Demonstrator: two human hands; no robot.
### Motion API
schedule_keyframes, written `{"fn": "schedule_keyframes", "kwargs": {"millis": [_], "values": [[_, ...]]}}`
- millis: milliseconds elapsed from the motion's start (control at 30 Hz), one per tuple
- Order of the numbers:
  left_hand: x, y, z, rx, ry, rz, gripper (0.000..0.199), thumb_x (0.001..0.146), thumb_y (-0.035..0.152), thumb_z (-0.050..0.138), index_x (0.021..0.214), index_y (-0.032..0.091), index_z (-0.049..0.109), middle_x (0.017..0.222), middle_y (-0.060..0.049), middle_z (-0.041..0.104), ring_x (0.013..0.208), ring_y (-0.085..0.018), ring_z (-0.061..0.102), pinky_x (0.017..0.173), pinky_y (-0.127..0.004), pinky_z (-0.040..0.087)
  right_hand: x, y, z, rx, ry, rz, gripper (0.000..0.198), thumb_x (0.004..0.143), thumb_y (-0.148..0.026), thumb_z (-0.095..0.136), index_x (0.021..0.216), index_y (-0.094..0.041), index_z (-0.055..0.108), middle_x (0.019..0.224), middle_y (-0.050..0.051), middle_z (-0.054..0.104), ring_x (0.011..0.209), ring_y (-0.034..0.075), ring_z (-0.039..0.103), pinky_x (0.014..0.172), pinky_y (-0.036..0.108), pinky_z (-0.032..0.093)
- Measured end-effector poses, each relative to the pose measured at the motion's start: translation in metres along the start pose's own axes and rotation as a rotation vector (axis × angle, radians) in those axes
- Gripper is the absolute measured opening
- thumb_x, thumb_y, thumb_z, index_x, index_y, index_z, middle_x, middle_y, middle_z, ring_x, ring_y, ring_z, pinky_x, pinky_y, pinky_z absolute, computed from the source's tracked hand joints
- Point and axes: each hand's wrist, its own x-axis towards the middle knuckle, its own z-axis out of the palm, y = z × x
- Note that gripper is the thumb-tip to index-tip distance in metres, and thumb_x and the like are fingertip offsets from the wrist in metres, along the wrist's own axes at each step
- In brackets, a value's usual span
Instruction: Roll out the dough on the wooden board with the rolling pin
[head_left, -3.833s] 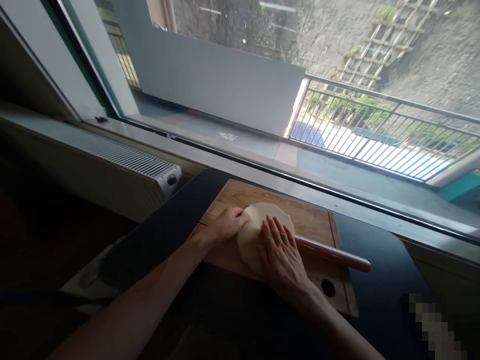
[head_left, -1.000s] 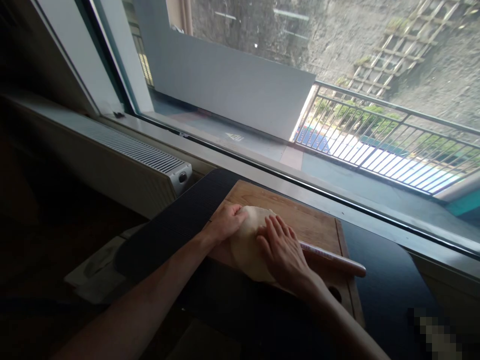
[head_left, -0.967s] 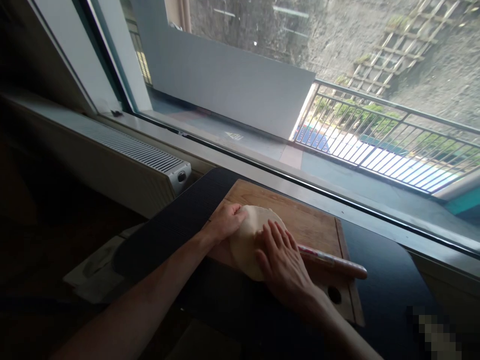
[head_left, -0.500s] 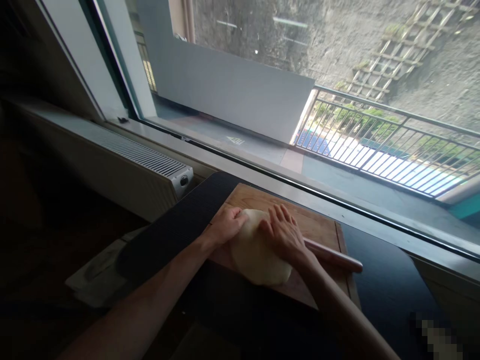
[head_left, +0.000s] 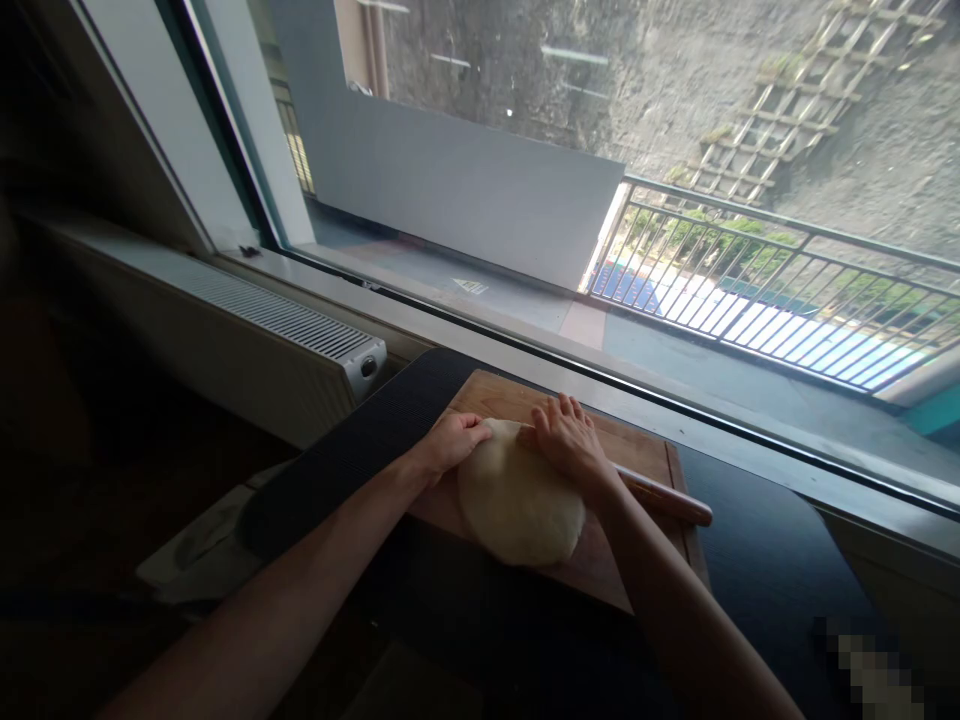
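A flattened round of pale dough lies on the wooden board. My left hand pinches the dough's far-left edge between thumb and fingers. Across the far right side of the dough runs a wooden rolling pin. My right hand rests flat over the pin with its fingers stretched out, pressing from above rather than wrapped round it. The palm and wrist hide the pin's middle; its right end sticks out past the board.
The board sits on a dark table with rounded corners. Close behind runs the window sill, with a large window above it. A white radiator stands at the left. A pale object shows below the table's left edge.
My right hand and the rolling pin have moved a little away from me, toward the window, uncovering more dough. My left hand stays at the dough's edge.
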Motion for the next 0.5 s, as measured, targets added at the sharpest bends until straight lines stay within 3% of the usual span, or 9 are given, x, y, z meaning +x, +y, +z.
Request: {"fn": "schedule_keyframes", "kwargs": {"millis": [100,200,333,400,500], "values": [[0.007,0.016,-0.004,0.017,0.007,-0.058,0.029,0.071,0.044,0.056,0.081,0.017,0.062,0.078,-0.004,0.066,0.070,-0.018,0.059,0.054,-0.023,0.041,-0.058,-0.011,0.019,0.057,0.171,-0.092,0.053,0.094,-0.045,0.022,0.139,-0.017,0.031,0.146,0.007,0.029,0.137,0.024,0.014,0.108,0.041,0.018],[0.018,0.031,-0.002,0.140,-0.062,-0.141,0.037,0.065,0.050,0.061,0.074,0.014,0.063,0.068,-0.005,0.065,0.063,-0.021,0.059,0.050,-0.025,0.040,-0.100,-0.004,0.028,0.067,0.244,-0.164,0.048,0.094,-0.039,0.027,0.138,-0.021,0.032,0.140,0.005,0.040,0.130,0.021,0.028,0.106,0.036,0.021],[0.017,0.058,0.010,0.318,-0.305,-0.115,0.031,0.054,0.038,0.073,0.071,0.013,0.065,0.062,-0.004,0.063,0.060,-0.020,0.059,0.048,-0.025,0.039,-0.108,0.043,0.029,0.060,0.369,0.095,0.043,0.094,-0.038,0.028,0.130,-0.020,0.042,0.116,0.008,0.059,0.107,0.022,0.050,0.093,0.035,0.033],[0.006,0.076,0.020,0.217,-0.331,-0.030,0.030,0.057,0.036,0.073,0.074,0.013,0.065,0.065,-0.004,0.064,0.060,-0.018,0.058,0.049,-0.024,0.041,-0.108,0.069,0.026,0.086,0.396,0.224,0.043,0.094,-0.040,0.026,0.129,-0.019,0.042,0.108,0.008,0.062,0.096,0.022,0.056,0.083,0.034,0.037],[-0.017,0.101,0.036,-0.090,-0.270,0.095,0.031,0.065,0.037,0.069,0.079,0.011,0.064,0.071,-0.005,0.064,0.063,-0.015,0.058,0.053,-0.024,0.044,-0.112,0.100,0.019,0.138,0.383,0.376,0.045,0.094,-0.045,0.021,0.129,-0.023,0.040,0.104,0.006,0.064,0.081,0.021,0.060,0.070,0.032,0.038]]}}
